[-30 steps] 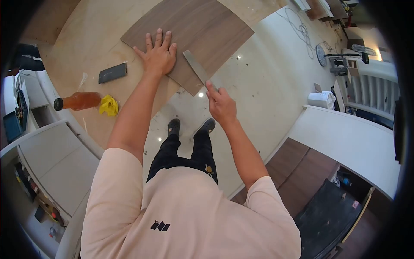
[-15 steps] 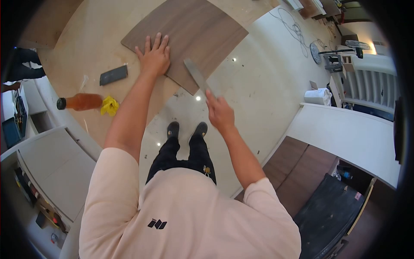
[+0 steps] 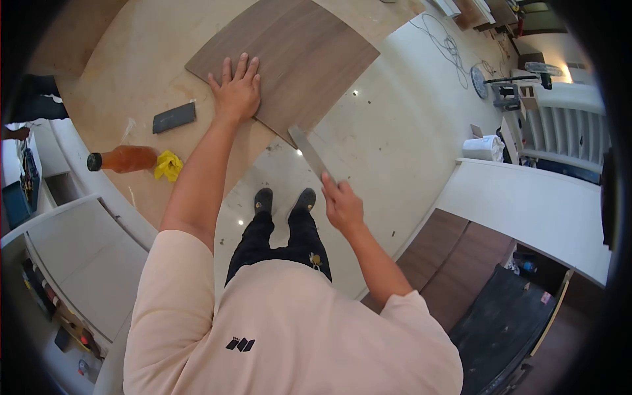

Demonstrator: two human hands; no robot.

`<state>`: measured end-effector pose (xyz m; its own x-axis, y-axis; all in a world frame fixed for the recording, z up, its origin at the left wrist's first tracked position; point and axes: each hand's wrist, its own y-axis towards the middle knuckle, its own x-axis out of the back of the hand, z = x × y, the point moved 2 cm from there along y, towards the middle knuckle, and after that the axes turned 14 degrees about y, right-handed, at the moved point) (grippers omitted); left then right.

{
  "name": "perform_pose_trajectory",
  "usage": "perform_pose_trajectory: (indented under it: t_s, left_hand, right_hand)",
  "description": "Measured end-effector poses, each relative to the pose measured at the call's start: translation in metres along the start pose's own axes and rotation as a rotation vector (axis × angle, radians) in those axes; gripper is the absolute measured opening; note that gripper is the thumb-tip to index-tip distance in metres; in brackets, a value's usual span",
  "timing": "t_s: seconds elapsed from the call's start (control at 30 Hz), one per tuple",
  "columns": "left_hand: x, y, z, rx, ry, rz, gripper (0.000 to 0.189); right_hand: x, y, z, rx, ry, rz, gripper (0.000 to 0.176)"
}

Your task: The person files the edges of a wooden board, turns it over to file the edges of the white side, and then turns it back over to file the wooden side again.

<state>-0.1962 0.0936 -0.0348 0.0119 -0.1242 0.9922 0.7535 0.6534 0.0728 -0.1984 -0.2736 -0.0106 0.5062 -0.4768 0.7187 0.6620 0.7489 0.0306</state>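
Observation:
A brown wood-grain panel (image 3: 289,59) lies on the light wooden table (image 3: 141,66), one corner reaching past the table's edge. My left hand (image 3: 236,92) rests flat on the panel's left edge with its fingers spread. In my right hand (image 3: 342,203) is a long flat metal file (image 3: 312,155), its far end at the panel's near corner. To the left of my left hand lies a dark grey block (image 3: 174,118). An orange bottle with a black cap (image 3: 130,159) lies on its side beside a crumpled yellow cloth (image 3: 168,166).
Brown panels (image 3: 447,257) and a black bag (image 3: 503,326) are at the lower right. A white-topped cabinet (image 3: 526,197) stands on the right. Cables (image 3: 447,46) and a fan (image 3: 480,82) are at the upper right. Part of another person (image 3: 41,99) shows at the far left.
My right hand and the file have moved down toward my body and slightly right, away from the panel's surface to its corner. My left hand has stayed almost still.

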Motion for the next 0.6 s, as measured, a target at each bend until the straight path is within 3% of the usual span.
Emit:
perform_pose_trajectory:
  t_s: [0.07,0.23,0.47,0.6]
  left_hand:
    - [0.005,-0.003,0.0,-0.004,0.009,-0.002,0.052]
    - [0.001,-0.001,0.0,-0.001,0.006,0.021,0.052]
    - [0.003,-0.002,0.001,-0.004,-0.004,0.024,0.052]
    - [0.0,0.001,0.001,-0.001,-0.004,0.047,0.052]
  right_hand:
    - [-0.004,-0.01,-0.001,0.008,0.01,0.012,0.046]
    - [-0.02,0.079,0.02,0.083,-0.068,-0.032,0.046]
    - [-0.008,0.009,0.014,-0.002,-0.046,0.006,0.042]
    - [-0.021,0.084,0.022,0.08,-0.076,-0.063,0.042]
